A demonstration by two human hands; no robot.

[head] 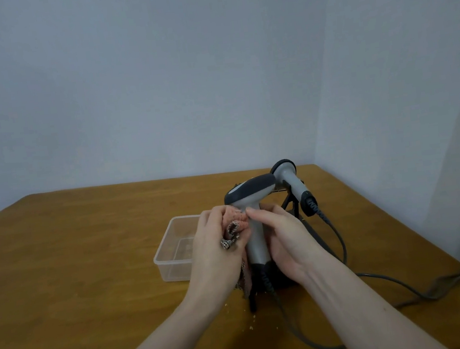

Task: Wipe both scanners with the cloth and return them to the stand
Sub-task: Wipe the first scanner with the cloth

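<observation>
A grey scanner with a dark head (250,198) stands upright in front of me, held by its handle in my right hand (284,240). My left hand (217,245) is closed on a pinkish checked cloth (236,225) and presses it against the left side of the handle. The second grey scanner (292,182) rests tilted on a black stand (290,201) just behind and to the right. The near scanner's lower end and the stand's base are partly hidden by my hands.
An empty clear plastic box (174,248) sits left of my hands on the wooden table (89,264). Grey cables (380,277) trail from both scanners to the right table edge. Walls close off the back and right.
</observation>
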